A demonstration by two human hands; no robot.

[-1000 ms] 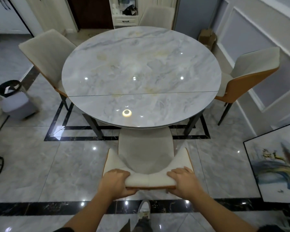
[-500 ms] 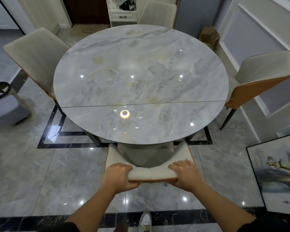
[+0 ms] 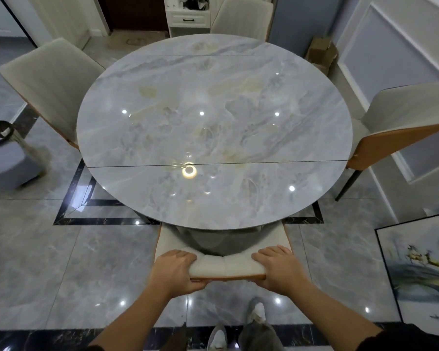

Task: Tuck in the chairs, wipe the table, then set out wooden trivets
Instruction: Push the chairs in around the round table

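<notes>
Chair (image 3: pixel 226 267) sits at the table (image 3: pixel 213 122), seat beneath it; left hand (image 3: pixel 174 272) and right hand (image 3: pixel 276 269) grip its backrest ends, fingers curled over. Black-lined bin (image 3: pixel 8 158) stands left, contents unclear.

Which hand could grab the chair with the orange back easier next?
Right, probably. The right hand and the left hand both hold the near chair, but the orange-backed chair stands at the right side of the table, nearer the right hand.
</notes>
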